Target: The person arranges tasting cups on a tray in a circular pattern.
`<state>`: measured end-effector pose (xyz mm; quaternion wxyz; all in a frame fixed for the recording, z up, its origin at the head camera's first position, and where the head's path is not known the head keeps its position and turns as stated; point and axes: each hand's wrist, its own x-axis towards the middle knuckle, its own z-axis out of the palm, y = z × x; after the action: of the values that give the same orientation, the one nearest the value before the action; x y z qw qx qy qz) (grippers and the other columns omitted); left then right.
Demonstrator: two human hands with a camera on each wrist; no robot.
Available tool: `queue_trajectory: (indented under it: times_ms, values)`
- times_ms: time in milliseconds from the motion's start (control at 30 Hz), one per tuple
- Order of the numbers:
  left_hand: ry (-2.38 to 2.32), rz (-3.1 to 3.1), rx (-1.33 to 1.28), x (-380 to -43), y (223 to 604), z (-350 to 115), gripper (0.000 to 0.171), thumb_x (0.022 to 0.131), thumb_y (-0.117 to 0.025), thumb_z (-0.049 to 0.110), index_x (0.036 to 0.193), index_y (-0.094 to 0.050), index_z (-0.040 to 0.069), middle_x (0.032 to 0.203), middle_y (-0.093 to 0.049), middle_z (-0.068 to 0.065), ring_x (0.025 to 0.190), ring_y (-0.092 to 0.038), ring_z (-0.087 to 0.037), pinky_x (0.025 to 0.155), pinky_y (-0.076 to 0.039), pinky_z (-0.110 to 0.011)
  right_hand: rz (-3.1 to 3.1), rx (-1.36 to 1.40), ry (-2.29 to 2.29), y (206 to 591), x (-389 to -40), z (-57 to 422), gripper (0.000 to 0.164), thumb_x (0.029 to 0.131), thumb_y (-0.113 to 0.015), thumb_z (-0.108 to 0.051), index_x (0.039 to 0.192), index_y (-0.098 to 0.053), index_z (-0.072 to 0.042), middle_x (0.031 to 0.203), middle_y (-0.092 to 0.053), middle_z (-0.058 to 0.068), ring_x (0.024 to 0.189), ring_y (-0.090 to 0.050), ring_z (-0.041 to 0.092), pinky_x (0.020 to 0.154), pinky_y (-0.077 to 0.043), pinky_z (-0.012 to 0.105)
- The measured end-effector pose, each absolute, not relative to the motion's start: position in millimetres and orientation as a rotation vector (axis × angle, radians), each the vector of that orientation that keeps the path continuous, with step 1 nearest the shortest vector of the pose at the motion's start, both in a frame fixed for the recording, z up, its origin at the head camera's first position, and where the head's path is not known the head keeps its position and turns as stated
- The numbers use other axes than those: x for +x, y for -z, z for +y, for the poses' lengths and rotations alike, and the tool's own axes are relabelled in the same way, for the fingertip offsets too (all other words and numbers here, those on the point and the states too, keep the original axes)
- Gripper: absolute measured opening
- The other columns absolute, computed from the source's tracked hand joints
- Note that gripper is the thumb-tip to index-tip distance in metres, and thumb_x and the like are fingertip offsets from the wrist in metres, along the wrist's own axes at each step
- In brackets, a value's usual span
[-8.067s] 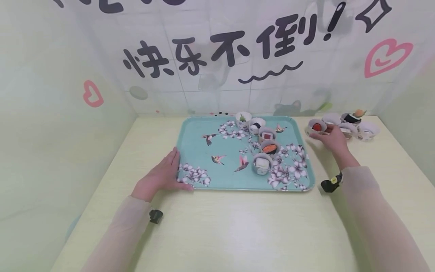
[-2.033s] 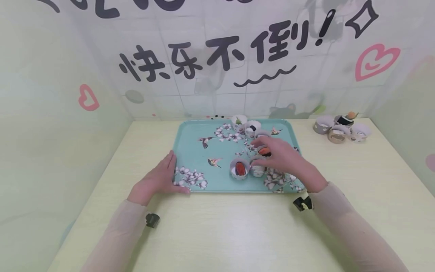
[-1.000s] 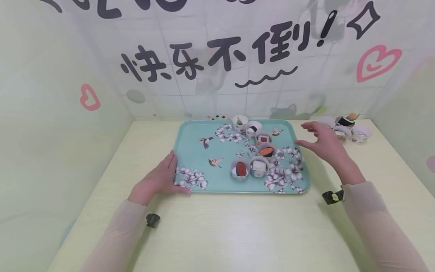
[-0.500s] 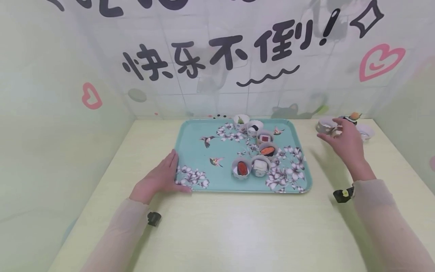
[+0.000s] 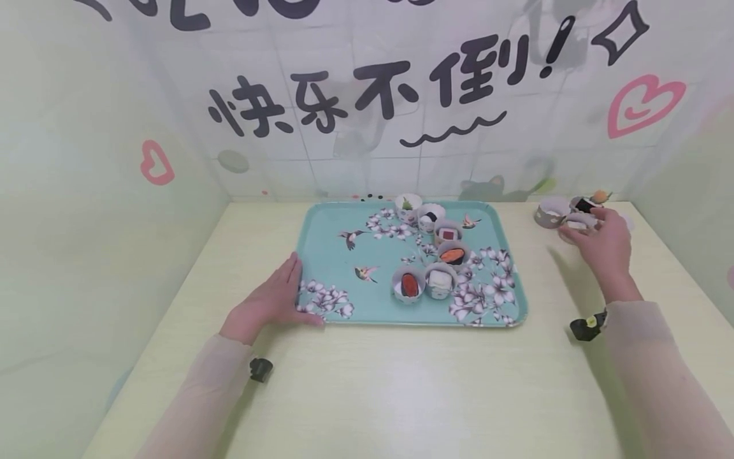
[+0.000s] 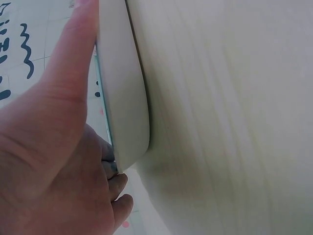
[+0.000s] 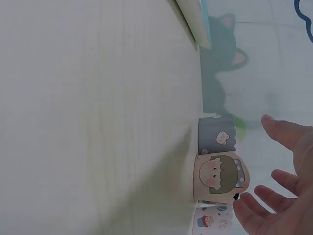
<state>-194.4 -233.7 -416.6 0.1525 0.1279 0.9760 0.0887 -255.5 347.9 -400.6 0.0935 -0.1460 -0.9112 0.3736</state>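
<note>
My left hand (image 5: 272,299) lies at the near left corner of a light blue tray (image 5: 344,220), fingers along its left side and thumb along its front edge. The left wrist view shows that hand (image 6: 54,142) touching the tray's rim (image 6: 124,112). At the right, my right hand (image 5: 609,245) is spread over a paper cup (image 5: 573,233) with pale contents. In the right wrist view the thumb and fingers of the hand (image 7: 288,181) stand apart above this cup, which has a cartoon face (image 7: 220,178); a fingertip is close to its rim.
On the tray several cups form a curved row, including a red-topped one (image 5: 409,285), a white one (image 5: 440,282) and an orange-topped one (image 5: 453,256). Beside the right hand stand a grey cup (image 5: 550,213) and a dark-filled one (image 5: 585,204). A tiled wall (image 5: 367,172) rises behind.
The red-topped cup has moved from the right-hand group onto the tray, left of the white one. My right hand has since left the tray and returned to the remaining cups. The left hand stays put.
</note>
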Motion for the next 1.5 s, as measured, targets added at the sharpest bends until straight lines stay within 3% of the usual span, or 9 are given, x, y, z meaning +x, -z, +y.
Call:
queue_trajectory:
  times_ms: [333,533,633,800,900,1000,1067,1200,1500]
  values:
    - [-0.273,2.803,0.357,-193.2,415.2,-233.2,0.147,0.063,-0.077,0.076,0.156,-0.002,-0.009,0.166,0.003,-0.027,0.153,-0.007,-0.046,0.124,-0.022,-0.057,-2.649,-0.586,-1.102,408.6,-257.1,351.0,0.089,0.092,-0.067,-0.044,0.150,-0.026,0.009,0.146,-0.031,0.034,0.120,-0.041,0.042,0.101,-0.040,0.054]
    - [-0.273,2.806,0.356,-192.6,413.7,-233.1,0.147,0.062,-0.077,0.076,0.156,-0.002,-0.009,0.166,0.003,-0.028,0.153,-0.008,-0.046,0.123,-0.023,-0.057,-2.659,-0.651,-1.121,410.3,-255.9,352.2,0.085,0.091,-0.067,-0.043,0.145,-0.028,0.010,0.113,-0.044,0.017,0.097,-0.044,0.024,0.079,-0.039,0.029]
    - [-0.271,2.808,0.359,-192.4,412.9,-233.0,0.147,0.062,-0.077,0.076,0.156,-0.003,-0.010,0.166,0.003,-0.028,0.153,-0.008,-0.046,0.123,-0.023,-0.057,-2.661,-0.662,-1.132,410.0,-256.9,353.2,0.084,0.091,-0.068,-0.043,0.144,-0.029,0.010,0.102,-0.043,0.007,0.093,-0.044,0.019,0.079,-0.038,0.026]
    - [-0.270,2.804,0.357,-192.0,411.9,-232.7,0.147,0.062,-0.078,0.076,0.156,-0.002,-0.010,0.166,0.003,-0.028,0.153,-0.008,-0.046,0.124,-0.023,-0.056,-2.674,-0.658,-1.172,411.3,-259.4,355.7,0.083,0.091,-0.066,-0.043,0.143,-0.029,0.010,0.104,-0.046,0.008,0.094,-0.045,0.020,0.076,-0.037,0.024]
    - [-0.275,2.797,0.350,-191.5,411.3,-232.4,0.148,0.062,-0.077,0.076,0.156,-0.001,-0.009,0.166,0.004,-0.027,0.154,-0.007,-0.046,0.124,-0.023,-0.056,-2.699,-0.655,-1.223,414.5,-260.6,358.7,0.085,0.092,-0.064,-0.044,0.146,-0.026,0.010,0.118,-0.053,0.017,0.100,-0.049,0.023,0.074,-0.037,0.021]
    - [-0.275,2.797,0.353,-191.9,412.5,-232.6,0.148,0.062,-0.076,0.077,0.156,-0.001,-0.009,0.166,0.003,-0.027,0.153,-0.007,-0.046,0.123,-0.023,-0.056,-2.711,-0.656,-1.279,418.8,-263.3,362.1,0.088,0.093,-0.064,-0.045,0.150,-0.022,0.008,0.134,-0.051,0.020,0.111,-0.051,0.025,0.085,-0.042,0.024]
    - [-0.269,2.798,0.358,-191.5,413.0,-232.8,0.148,0.062,-0.077,0.077,0.156,-0.001,-0.009,0.166,0.003,-0.027,0.154,-0.007,-0.045,0.124,-0.023,-0.056,-2.706,-0.644,-1.311,421.5,-265.6,364.1,0.089,0.093,-0.063,-0.043,0.151,-0.021,0.008,0.142,-0.046,0.023,0.121,-0.050,0.030,0.097,-0.044,0.032]
    - [-0.266,2.803,0.361,-190.4,412.2,-232.2,0.147,0.063,-0.077,0.076,0.156,-0.002,-0.010,0.166,0.003,-0.027,0.154,-0.007,-0.045,0.124,-0.023,-0.055,-2.696,-0.598,-1.305,424.4,-271.2,367.3,0.085,0.093,-0.063,-0.038,0.151,-0.024,0.010,0.147,-0.039,0.030,0.131,-0.042,0.040,0.111,-0.037,0.049]
    - [-0.269,2.793,0.355,-190.5,410.9,-231.2,0.147,0.063,-0.077,0.076,0.156,-0.001,-0.009,0.166,0.004,-0.027,0.154,-0.006,-0.045,0.124,-0.022,-0.055,-2.735,-0.577,-1.254,422.9,-276.3,368.7,0.083,0.093,-0.064,-0.033,0.150,-0.023,0.012,0.150,-0.035,0.035,0.132,-0.038,0.045,0.111,-0.034,0.055]
